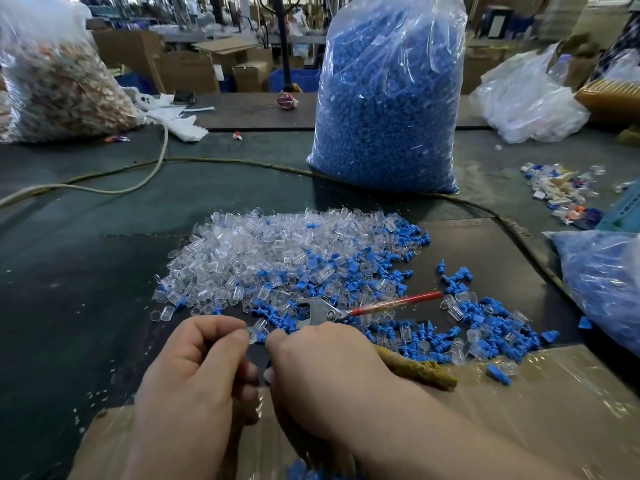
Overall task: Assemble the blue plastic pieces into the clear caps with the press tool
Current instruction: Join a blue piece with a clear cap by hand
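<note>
- The left hand [194, 368] is pinching a clear cap [255, 332] between thumb and forefinger, its other fingers curling in; it looks to be holding the cap steady so a piece can be fed into the open end.
- The right hand [325, 372] is closing its fingertips on a blue piece [262, 337] right at the cap's mouth, the two parts touching; I judge this to be the hand-seating step, before any pressing.
- The same right hand is also wrapping around one handle of the press tool [320, 311], a handle bound in tan cloth [415, 368] that is sticking out to the right of the fingers; the metal head is sitting just beyond the fingertips and the red handle [394, 303] is angling away to the right, probably so the tool is ready without being picked up again.
- Just beyond the fingers, the loose stock is lying on the table [86, 271]: a heap of clear caps [249, 247] ahead and to the left, scattered blue pieces [460, 327] ahead and to the right, both within easy reach.
- Far beyond the fingers a big clear bag of blue pieces [384, 98] is standing upright, seemingly as reserve supply.
- A taped cardboard box [519, 393] is sitting under the wrists, perhaps there to catch finished parts; its contents are mostly hidden.
</note>
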Available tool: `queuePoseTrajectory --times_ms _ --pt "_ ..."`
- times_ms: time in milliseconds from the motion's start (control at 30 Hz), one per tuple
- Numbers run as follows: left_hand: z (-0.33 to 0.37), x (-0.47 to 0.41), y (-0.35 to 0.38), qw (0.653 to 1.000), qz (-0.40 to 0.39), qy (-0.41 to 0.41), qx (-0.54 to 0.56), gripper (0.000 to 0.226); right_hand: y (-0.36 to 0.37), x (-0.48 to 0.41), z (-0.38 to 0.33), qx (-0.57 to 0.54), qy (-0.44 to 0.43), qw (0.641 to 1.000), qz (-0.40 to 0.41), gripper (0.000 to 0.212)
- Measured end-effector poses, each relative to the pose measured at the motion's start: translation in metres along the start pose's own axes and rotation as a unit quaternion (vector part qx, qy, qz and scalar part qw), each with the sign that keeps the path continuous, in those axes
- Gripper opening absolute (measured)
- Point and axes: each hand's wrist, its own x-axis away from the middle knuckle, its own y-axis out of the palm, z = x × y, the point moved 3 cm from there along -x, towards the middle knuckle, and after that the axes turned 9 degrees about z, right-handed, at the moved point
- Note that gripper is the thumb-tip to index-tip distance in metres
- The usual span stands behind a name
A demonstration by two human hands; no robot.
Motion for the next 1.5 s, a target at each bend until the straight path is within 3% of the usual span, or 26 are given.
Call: queuePoseTrajectory --times_ms 133,300,433,600,700,867,967,1200,1267,1367,1500 --pt "0.000 0.003 0.003 1.000 -0.019 -0.013 0.012 0.022 -0.001 -0.005 0.002 -0.008 0.004 1.000 -0.016 0.020" --pt "0.001 0.007 0.007 0.998 -0.057 -0.016 0.012 0.021 -0.019 0.015 0.011 -0.102 0.006 0.993 0.057 0.018" --pt "-0.001 0.013 0.010 0.991 -0.118 -0.052 0.030 0.019 -0.034 0.039 0.023 -0.248 0.084 0.960 0.100 0.017" --pt "-0.005 0.017 0.013 0.982 -0.169 -0.072 0.035 0.019 -0.038 0.062 0.028 -0.335 0.080 0.919 0.193 0.011" --pt "-0.006 0.019 0.013 0.982 -0.179 -0.060 0.028 0.016 -0.031 0.066 0.028 -0.383 0.081 0.900 0.190 0.001" --pt "-0.003 0.024 0.017 0.977 -0.208 -0.037 0.027 0.006 -0.032 0.068 0.027 -0.300 0.050 0.929 0.212 0.008" --pt "-0.001 0.028 0.017 0.973 -0.229 -0.024 0.025 0.025 -0.032 0.071 0.026 -0.282 0.032 0.935 0.212 0.012" --pt "-0.005 0.024 0.013 0.965 -0.257 -0.035 0.017 0.031 -0.039 0.073 0.026 -0.194 -0.031 0.957 0.215 0.021" --pt "-0.007 0.022 0.012 0.971 -0.232 -0.042 0.031 0.026 -0.037 0.071 0.037 -0.105 0.012 0.976 0.192 0.038" --pt "-0.011 0.018 0.011 0.974 -0.202 -0.076 0.062 0.019 -0.027 0.069 0.067 -0.010 0.139 0.987 0.083 0.075" --pt "-0.009 0.015 0.012 0.978 -0.173 -0.079 0.083 0.016 -0.016 0.068 0.086 0.036 0.158 0.987 0.020 0.077"
